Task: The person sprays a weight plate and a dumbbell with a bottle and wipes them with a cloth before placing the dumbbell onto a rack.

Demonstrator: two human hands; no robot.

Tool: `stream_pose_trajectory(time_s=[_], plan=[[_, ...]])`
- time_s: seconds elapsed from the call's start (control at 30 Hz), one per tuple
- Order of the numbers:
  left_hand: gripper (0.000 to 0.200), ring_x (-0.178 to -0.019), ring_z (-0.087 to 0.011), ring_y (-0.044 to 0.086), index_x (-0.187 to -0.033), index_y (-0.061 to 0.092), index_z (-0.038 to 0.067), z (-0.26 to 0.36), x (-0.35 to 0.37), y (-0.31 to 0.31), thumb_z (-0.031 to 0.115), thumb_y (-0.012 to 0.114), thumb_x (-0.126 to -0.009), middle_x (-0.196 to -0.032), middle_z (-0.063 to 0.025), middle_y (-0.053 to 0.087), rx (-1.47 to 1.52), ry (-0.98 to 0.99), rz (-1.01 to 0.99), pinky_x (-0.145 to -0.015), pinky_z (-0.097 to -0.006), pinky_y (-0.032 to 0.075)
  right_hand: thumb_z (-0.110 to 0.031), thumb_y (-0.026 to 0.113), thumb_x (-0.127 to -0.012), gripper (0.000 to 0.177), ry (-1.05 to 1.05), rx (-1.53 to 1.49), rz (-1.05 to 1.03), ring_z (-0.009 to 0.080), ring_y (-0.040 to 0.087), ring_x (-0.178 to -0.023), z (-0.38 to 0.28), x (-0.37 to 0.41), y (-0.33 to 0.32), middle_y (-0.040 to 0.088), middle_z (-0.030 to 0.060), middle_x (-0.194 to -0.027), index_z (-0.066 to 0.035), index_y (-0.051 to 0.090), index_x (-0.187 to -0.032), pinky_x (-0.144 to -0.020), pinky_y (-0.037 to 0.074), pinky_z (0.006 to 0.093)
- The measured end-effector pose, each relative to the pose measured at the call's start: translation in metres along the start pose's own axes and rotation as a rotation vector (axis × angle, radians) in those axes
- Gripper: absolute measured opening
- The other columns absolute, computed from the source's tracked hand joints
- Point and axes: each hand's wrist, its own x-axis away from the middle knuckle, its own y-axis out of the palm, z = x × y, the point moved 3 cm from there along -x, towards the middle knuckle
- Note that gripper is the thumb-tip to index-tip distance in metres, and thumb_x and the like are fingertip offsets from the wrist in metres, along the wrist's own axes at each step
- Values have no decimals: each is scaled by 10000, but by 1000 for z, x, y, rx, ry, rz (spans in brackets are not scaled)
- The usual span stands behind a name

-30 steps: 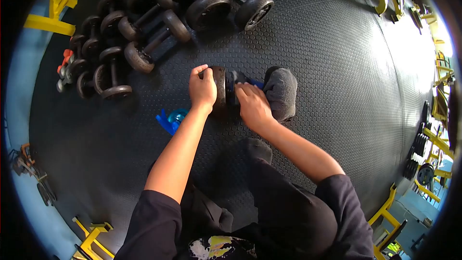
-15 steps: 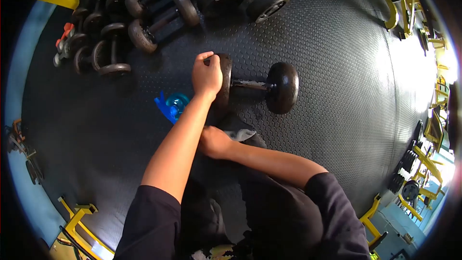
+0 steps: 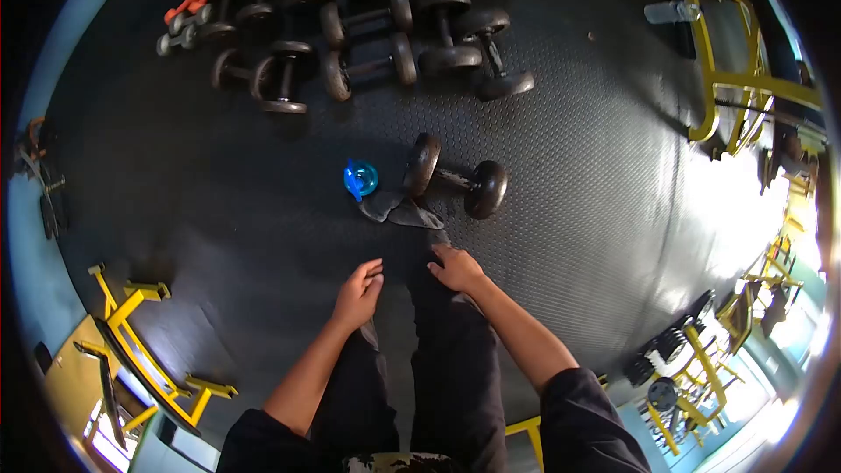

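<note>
A black dumbbell [image 3: 455,180] with two thick round heads lies on the dark floor in front of me. Left of it stands a see-through blue bottle [image 3: 368,177] with a bright blue strap, seen from above. Between them and my legs lies a crumpled grey cloth [image 3: 413,214], close under the dumbbell's left head. My left hand [image 3: 357,296] hovers over my left leg, loosely curved and open, with nothing in it. My right hand [image 3: 457,270] is at my right leg, below the cloth, fingers apart and bent downward, holding nothing.
Several black dumbbells [image 3: 368,28] lie in rows across the floor ahead, with small orange dumbbells [image 3: 194,0] at their left end. Yellow-framed gym machines [image 3: 703,52] stand on the right. Another yellow frame [image 3: 144,359] is at lower left, near the blue wall.
My left hand has left the dumbbell's left head and drawn back toward my body. My right hand has moved out from under the left forearm to the right. The view has risen.
</note>
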Motion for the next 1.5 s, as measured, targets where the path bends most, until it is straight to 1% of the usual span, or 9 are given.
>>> stream_pose_trajectory(time_s=[0.3, 0.5, 0.6, 0.8, 0.9, 1.2, 1.23, 1.33, 1.5], plan=[[342, -1097, -195, 614, -1324, 513, -8, 122, 62, -38, 102, 529, -1000, -1276, -183, 616, 559, -169, 232, -965, -302, 473, -240, 679, -842, 414, 216, -175, 111, 291, 695, -981, -20, 31, -85, 708, 158, -1055, -25, 619, -1191, -897, 534, 386], [395, -1054, -152, 620, -1353, 515, 77, 95, -5, -23, 285, 512, -1017, -1302, -77, 623, 602, -337, 181, -883, -290, 440, -302, 705, -832, 481, 132, 114, 78, 348, 674, -1031, -6, -94, -111, 703, 178, -1087, -21, 599, -1207, -900, 531, 416], [334, -1063, -185, 606, -1315, 520, -5, 88, -29, -23, 131, 527, -1010, -1242, -144, 626, 689, -266, 285, -962, -304, 461, -325, 729, -812, 527, 80, 225, 49, 357, 665, -1049, 27, -142, -95, 698, 184, -1099, -24, 593, -1222, -920, 520, 429], [356, -1130, -220, 585, -1348, 489, 26, 60, -62, 2, 160, 524, -1021, -1300, -179, 582, 622, -348, 322, -994, -339, 456, -337, 764, -751, 584, 163, 289, -28, 368, 648, -1084, 86, -225, -66, 688, 220, -1104, -9, 609, -1208, -938, 509, 440], [383, -1181, -239, 574, -1355, 476, 10, 76, -75, 10, 199, 521, -1026, -1323, -189, 564, 584, -336, 326, -1025, -365, 440, -360, 749, -787, 586, 190, 198, -302, 368, 609, -1163, 90, -239, -59, 653, 230, -1201, -4, 609, -1232, -1003, 481, 435], [369, -1234, -255, 552, -1356, 466, 10, 86, -68, 41, 175, 515, -1030, -1334, -182, 559, 571, -320, 368, -1034, -369, 440, -351, 671, -837, 538, 160, 274, -239, 380, 600, -1158, 83, -205, -72, 633, 248, -1222, 13, 610, -1228, -1011, 473, 440], [364, -1237, -259, 556, -1369, 465, 38, 88, -63, 45, 178, 505, -1036, -1349, -183, 560, 517, -283, 376, -1002, -357, 454, -341, 681, -823, 479, 94, 265, -155, 411, 615, -1085, 83, -193, -78, 648, 262, -1121, 20, 622, -1132, -943, 489, 463], [344, -1196, -231, 579, -1350, 485, 30, 110, -51, 49, 161, 512, -1032, -1335, -172, 571, 464, -229, 409, -981, -334, 467, -316, 693, -796, 386, -3, 262, 10, 451, 629, -976, 69, -158, -112, 655, 279, -981, 21, 622, -970, -855, 503, 498], [343, -1136, -184, 593, -1340, 509, 27, 221, -22, 49, 120, 546, -1011, -1287, -119, 602, 457, -190, 406, -986, -304, 455, -320, 689, -801, 378, 21, 111, 3, 459, 621, -1014, -1, -62, -240, 663, 276, -1008, 7, 615, -976, -866, 506, 494]])
